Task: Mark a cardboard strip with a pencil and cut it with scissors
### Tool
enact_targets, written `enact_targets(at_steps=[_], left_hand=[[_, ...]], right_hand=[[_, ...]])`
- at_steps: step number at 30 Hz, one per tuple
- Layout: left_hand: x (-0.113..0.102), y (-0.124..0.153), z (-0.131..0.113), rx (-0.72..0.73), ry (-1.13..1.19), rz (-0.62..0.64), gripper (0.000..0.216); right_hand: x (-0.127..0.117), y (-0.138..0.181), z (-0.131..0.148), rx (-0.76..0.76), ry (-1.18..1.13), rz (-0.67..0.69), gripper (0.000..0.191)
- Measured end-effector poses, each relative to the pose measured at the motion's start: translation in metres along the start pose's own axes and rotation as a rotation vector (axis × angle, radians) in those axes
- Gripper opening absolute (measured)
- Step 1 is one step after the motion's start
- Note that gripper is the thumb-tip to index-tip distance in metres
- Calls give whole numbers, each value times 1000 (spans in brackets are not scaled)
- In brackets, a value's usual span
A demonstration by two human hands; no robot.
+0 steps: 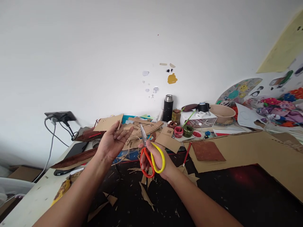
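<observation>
My left hand (111, 138) is raised palm up at left of centre. Its thumb and index finger pinch the edge of a flat piece of cardboard (106, 123), while the other fingers are loosely stretched out. My right hand (156, 157) is closed on a pair of scissors (144, 138) with one red and one yellow handle. The blades point up and away, apart from the cardboard piece, and look closed together. Beyond both hands lies a heap of cardboard scraps (151, 128).
A black flask (168, 108) stands against the wall, beside paint pots (188, 130) and a pinkish bowl (222, 113). At right, a brown painted square (208, 150) lies on a large cardboard sheet (246, 148), near a red pencil (187, 154). A wall socket (60, 116) with cables is at left.
</observation>
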State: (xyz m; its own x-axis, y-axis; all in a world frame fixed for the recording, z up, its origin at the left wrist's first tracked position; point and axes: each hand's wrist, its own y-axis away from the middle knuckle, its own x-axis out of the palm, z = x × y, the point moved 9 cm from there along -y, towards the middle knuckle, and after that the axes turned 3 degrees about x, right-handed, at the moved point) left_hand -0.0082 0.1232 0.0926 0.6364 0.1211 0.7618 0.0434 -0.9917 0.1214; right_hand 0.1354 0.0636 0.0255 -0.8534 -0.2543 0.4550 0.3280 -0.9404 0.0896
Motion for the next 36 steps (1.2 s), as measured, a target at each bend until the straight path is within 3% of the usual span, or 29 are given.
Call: enact_targets(at_steps=[8, 15, 24, 36], left_hand=[[0, -1, 1, 5, -7, 12, 39], [-10, -1, 1, -6, -71, -132, 34], [-7, -5, 2, -5, -40, -48, 38], [-8, -3, 3, -15, -53, -73, 34]], right_hand=[[2, 1, 0, 12, 9, 3, 79], [3, 3, 0, 33, 7, 0, 83], [4, 3, 0, 36, 28, 2, 81], [4, 2, -6, 67, 47, 9, 83]])
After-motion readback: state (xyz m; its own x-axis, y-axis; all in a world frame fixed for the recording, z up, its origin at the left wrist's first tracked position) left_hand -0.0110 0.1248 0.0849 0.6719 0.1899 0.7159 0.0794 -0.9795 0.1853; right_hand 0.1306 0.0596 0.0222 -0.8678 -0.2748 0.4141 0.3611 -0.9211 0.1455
